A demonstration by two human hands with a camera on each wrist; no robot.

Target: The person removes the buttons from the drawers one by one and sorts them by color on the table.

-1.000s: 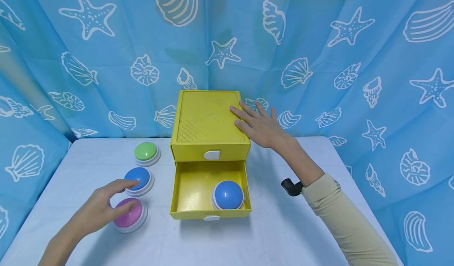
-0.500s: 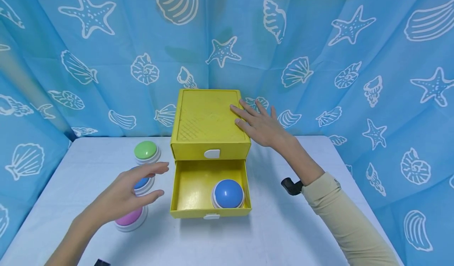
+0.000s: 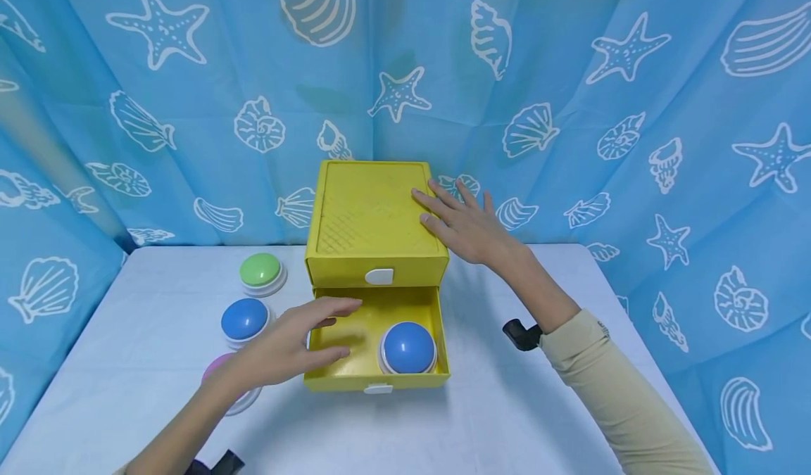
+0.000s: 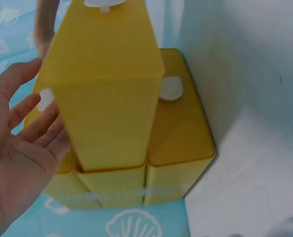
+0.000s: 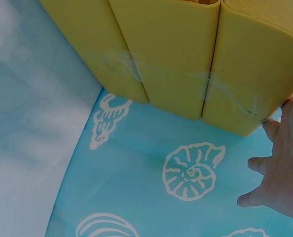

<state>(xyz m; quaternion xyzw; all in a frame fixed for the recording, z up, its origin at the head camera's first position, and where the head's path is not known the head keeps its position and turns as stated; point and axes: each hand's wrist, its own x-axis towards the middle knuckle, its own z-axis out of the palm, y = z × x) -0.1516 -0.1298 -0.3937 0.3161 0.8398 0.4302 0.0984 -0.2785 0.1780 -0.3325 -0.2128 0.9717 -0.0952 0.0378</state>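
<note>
A yellow drawer cabinet (image 3: 374, 207) stands at the back of the table, one drawer (image 3: 336, 383) pulled out toward me. In that drawer's right front corner sits a blue dome-shaped push button (image 3: 408, 348) on a white base. My left hand (image 3: 279, 348) reaches over the drawer's left side, thumb and fingers apart, holding nothing. In the left wrist view the left hand (image 4: 23, 153) is beside the protruding drawer (image 4: 107, 118). My right hand (image 3: 469, 232) rests with spread fingers on the cabinet's top right edge; the right wrist view shows its fingers (image 5: 265, 165) by the cabinet side.
Left of the cabinet stand a green push button (image 3: 261, 271), a blue push button (image 3: 244, 320) and a pink push button (image 3: 218, 366), the last partly hidden by my left forearm. A white cloth covers the table (image 3: 494, 419). A blue seashell curtain (image 3: 405, 53) hangs behind.
My left hand has moved right, from over the blue and pink buttons on the table to over the open drawer. The right hand and the drawer have stayed put.
</note>
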